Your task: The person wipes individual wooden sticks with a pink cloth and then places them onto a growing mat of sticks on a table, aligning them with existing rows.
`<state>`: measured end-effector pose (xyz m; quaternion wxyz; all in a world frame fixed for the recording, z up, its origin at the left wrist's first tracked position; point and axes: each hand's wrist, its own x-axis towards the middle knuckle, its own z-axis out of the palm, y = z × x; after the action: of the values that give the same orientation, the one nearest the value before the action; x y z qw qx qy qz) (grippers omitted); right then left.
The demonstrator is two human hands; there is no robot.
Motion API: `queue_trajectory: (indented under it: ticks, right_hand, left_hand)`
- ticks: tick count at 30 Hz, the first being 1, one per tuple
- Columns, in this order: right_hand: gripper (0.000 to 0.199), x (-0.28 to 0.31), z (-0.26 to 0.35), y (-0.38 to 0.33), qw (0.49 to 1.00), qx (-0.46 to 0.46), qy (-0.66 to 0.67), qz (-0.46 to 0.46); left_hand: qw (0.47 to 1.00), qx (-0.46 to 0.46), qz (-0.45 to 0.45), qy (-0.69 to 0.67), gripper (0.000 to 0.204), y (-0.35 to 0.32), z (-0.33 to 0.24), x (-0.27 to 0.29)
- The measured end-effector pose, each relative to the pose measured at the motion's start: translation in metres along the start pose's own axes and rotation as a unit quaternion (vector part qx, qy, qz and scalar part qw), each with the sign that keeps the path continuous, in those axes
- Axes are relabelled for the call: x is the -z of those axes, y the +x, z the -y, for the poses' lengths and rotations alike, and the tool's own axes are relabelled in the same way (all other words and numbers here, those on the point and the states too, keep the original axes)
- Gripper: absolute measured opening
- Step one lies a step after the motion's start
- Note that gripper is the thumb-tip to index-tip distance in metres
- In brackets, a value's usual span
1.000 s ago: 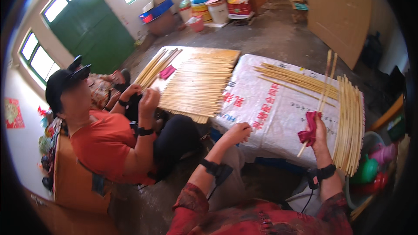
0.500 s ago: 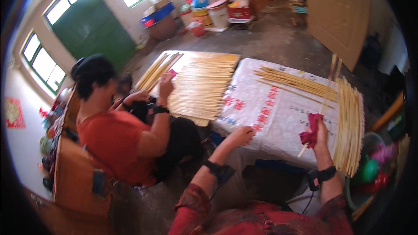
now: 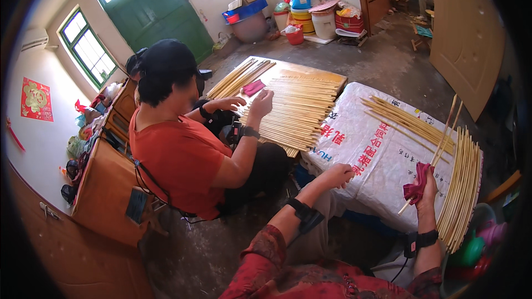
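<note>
Right hand [image 3: 427,195] clamps cloth [image 3: 417,184] and 2 sticks [image 3: 443,132] beside stick row [image 3: 463,188]; left hand [image 3: 336,177] (can't tell if closed) near co-worker [image 3: 177,158].

Red, black lettering [image 3: 366,158] across white sheeting [image 3: 382,199]

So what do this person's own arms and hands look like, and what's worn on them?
The left hand and right hand are gloveless. The red sleeves have a dark pattern and stop short of the wrists. Each arm wears a black strap with a dark, boxy unit; a thin black cable runs from the right one.
</note>
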<state>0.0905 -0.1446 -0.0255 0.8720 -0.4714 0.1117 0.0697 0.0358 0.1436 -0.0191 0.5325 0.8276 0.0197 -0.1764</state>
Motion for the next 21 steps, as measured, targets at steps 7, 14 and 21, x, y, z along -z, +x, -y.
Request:
queue_trajectory:
  ticks: [7,14,21]
  right_hand:
    - [0.028,0.005,0.002,0.001,1.0,0.002,0.002,0.016]
    - [0.03,-0.004,0.004,-0.004,1.0,-0.006,-0.02,-0.018]
    - [0.027,0.001,0.001,0.0,1.0,-0.003,0.004,-0.012]
  left_hand:
    - [1.0,-0.009,-0.001,0.016,0.023,0.001,0.0,0.0]
    - [0.998,-0.039,-0.032,0.027,0.023,-0.001,0.0,0.003]
    - [0.997,-0.044,-0.048,0.035,0.02,-0.003,-0.004,0.003]
